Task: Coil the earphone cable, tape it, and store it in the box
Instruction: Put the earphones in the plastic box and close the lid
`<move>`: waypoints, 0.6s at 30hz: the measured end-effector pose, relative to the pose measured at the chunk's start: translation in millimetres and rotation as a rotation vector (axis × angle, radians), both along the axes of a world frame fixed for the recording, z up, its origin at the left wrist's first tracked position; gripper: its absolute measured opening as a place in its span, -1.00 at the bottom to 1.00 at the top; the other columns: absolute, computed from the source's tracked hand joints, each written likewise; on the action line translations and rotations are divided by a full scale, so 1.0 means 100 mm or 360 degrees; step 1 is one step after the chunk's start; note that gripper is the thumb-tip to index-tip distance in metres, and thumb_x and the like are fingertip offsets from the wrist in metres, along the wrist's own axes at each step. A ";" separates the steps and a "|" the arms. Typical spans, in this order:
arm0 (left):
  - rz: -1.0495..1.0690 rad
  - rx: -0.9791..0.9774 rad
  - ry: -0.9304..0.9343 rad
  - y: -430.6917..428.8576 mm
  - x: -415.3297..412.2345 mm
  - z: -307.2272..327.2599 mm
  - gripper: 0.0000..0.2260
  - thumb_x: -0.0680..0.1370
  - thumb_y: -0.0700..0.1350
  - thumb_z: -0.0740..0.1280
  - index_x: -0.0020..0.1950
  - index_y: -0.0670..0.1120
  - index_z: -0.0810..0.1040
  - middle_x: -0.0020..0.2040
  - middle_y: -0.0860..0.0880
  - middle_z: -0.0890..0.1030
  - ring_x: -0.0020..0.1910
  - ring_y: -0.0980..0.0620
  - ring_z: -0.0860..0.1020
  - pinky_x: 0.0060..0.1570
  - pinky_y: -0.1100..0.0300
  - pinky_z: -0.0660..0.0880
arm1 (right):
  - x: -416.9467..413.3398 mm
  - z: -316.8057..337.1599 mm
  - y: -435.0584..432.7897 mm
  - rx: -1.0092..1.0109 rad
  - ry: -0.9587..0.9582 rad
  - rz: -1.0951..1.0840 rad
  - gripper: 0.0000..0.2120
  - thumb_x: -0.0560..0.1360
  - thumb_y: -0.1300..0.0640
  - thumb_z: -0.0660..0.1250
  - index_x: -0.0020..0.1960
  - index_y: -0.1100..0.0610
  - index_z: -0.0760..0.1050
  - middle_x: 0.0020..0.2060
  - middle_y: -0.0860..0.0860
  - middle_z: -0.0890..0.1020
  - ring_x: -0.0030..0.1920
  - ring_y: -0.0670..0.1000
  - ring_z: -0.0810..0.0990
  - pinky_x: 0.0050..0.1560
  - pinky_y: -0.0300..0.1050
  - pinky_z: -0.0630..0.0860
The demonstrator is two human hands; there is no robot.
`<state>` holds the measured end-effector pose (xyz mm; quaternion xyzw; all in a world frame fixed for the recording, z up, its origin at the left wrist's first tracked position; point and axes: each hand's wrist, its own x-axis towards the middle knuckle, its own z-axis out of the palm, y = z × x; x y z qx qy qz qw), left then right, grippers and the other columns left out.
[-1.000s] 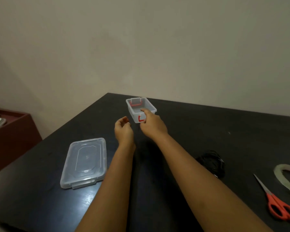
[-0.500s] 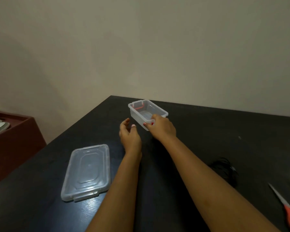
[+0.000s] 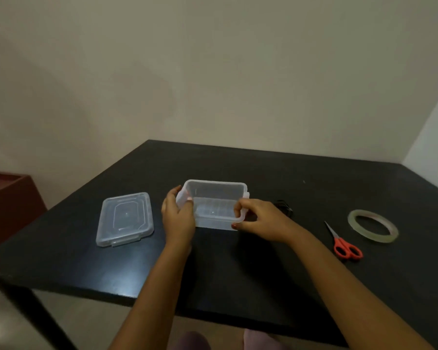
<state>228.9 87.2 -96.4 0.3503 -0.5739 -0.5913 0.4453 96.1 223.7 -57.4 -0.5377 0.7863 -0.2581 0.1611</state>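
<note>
A clear plastic box (image 3: 214, 195), open and with nothing in it, sits on the black table (image 3: 238, 269) in front of me. My left hand (image 3: 178, 218) grips its left end and my right hand (image 3: 261, 219) grips its right end. The black earphone cable (image 3: 283, 207) lies bunched just behind my right hand, partly hidden by it. The box's clear lid (image 3: 125, 218) lies flat to the left of the box.
Red-handled scissors (image 3: 343, 242) and a roll of clear tape (image 3: 372, 224) lie on the table to the right. A dark red cabinet (image 3: 8, 203) stands off the table's left side. The table's front edge runs just below my forearms.
The box came from the far part of the table towards me and turned broadside. My left hand, open before, now holds its left end. The view shifted right and down.
</note>
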 end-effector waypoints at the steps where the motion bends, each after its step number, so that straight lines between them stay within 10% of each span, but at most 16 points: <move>1: -0.0034 0.0029 -0.0004 0.07 0.03 -0.01 -0.69 0.58 -0.11 0.25 0.30 0.11 0.35 0.33 -0.08 0.38 0.11 -0.06 0.52 -0.06 0.03 0.59 | 0.02 -0.03 0.04 -0.0007 -0.0029 0.0008 -0.83 0.48 0.05 0.39 0.02 0.04 0.47 0.13 -0.09 0.48 0.08 -0.12 0.47 -0.03 -0.33 0.43; 8: -0.0052 -0.0055 -0.0147 0.25 0.11 -0.02 -0.64 0.57 -0.21 0.25 0.32 0.05 0.34 0.32 -0.12 0.36 0.16 -0.10 0.47 -0.13 0.14 0.53 | -0.04 -0.06 0.27 0.0041 -0.0175 -0.0042 -0.51 0.47 0.27 0.34 0.31 -0.09 0.35 0.12 -0.08 0.44 0.06 -0.12 0.48 -0.08 -0.36 0.42; 13: 0.0003 -0.0024 -0.0096 0.26 0.11 -0.07 -0.67 0.58 -0.16 0.24 0.32 0.06 0.34 0.32 -0.13 0.38 0.18 -0.10 0.46 0.04 0.00 0.53 | -0.40 -0.20 0.39 -0.0510 -0.0132 -0.0919 -0.57 0.51 0.29 0.28 0.34 0.04 0.38 0.01 0.01 0.53 -0.06 -0.06 0.54 -0.11 -0.21 0.46; 18: -0.0009 0.0022 -0.0077 0.25 0.05 -0.08 -0.68 0.58 -0.17 0.24 0.31 0.09 0.34 0.31 -0.13 0.38 0.16 -0.12 0.47 -0.02 0.01 0.55 | -0.68 -0.35 0.33 -0.0084 -0.0072 -0.1354 -0.69 0.55 0.02 0.29 0.18 0.19 0.53 -0.01 0.12 0.63 -0.06 0.07 0.61 -0.17 -0.14 0.43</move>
